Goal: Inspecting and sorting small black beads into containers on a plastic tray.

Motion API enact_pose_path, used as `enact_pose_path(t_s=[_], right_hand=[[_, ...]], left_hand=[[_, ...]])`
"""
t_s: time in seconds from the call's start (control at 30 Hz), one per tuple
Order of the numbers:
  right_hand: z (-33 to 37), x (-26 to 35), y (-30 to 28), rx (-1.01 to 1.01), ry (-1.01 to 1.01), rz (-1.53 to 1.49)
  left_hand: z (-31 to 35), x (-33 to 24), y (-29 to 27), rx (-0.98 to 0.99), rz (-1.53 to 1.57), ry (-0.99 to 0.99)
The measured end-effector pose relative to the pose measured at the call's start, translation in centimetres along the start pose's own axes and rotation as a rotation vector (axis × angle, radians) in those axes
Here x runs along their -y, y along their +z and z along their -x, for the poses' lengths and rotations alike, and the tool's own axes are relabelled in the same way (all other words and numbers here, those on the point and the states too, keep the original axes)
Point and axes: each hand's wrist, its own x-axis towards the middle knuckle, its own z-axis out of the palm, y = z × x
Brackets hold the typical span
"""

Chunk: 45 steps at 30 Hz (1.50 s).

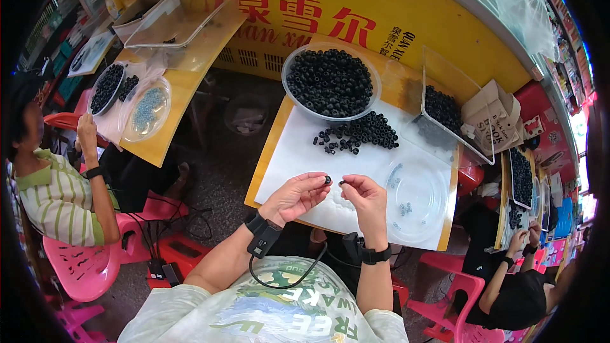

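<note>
Left hand (302,194) pinches black bead (328,180); right hand (366,195), small dark piece (343,183). Slackened fingertip hold could drop either off table's (267,160) near side.

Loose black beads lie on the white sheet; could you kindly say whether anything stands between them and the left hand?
Nothing visible does: the white sheet shows between the left hand and the loose black beads.

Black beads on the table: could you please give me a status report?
Left hand pinching one black bead; right hand pinching a small dark piece. Loose bead pile on white sheet, beyond hands. Clear round tray beside right hand.
</note>
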Motion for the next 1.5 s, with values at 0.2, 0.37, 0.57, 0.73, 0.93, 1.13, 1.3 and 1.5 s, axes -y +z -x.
enact_pose_path(t_s=[0.2,0.37,0.57,0.73,0.93,1.13,1.3,1.5], right_hand=[[1.3,0.3,0.4,-0.006,-0.158,0.145],[1.5,0.4,0.7,-0.057,-0.266,0.253],[1.8,0.6,1.2,-0.065,-0.394,0.372],[2.0,0.5,1.0,-0.029,-0.341,0.418],[1.9,1.3,-0.1,0.118,-0.189,0.391],[2.7,0.8,-0.3,0.174,-0.259,0.445],[3.3,-0.6,-0.1,0.141,-0.293,0.503],[1.3,4.4,-2.7,0.187,-0.234,0.610]], left_hand=[[-0.1,0.0,1.2,0.001,-0.107,-0.004],[-0.2,0.0,1.2,0.014,-0.176,0.031],[-0.1,-0.1,1.2,0.024,-0.243,0.048],[0.1,-0.4,1.3,0.051,-0.291,0.013],[0.0,-0.8,0.6,0.224,-0.322,-0.057],[0.1,-0.7,0.0,0.220,-0.410,-0.141],[0.5,0.0,-0.7,0.151,-0.421,-0.178],[0.0,-0.3,0.2,0.091,-0.430,-0.107]])
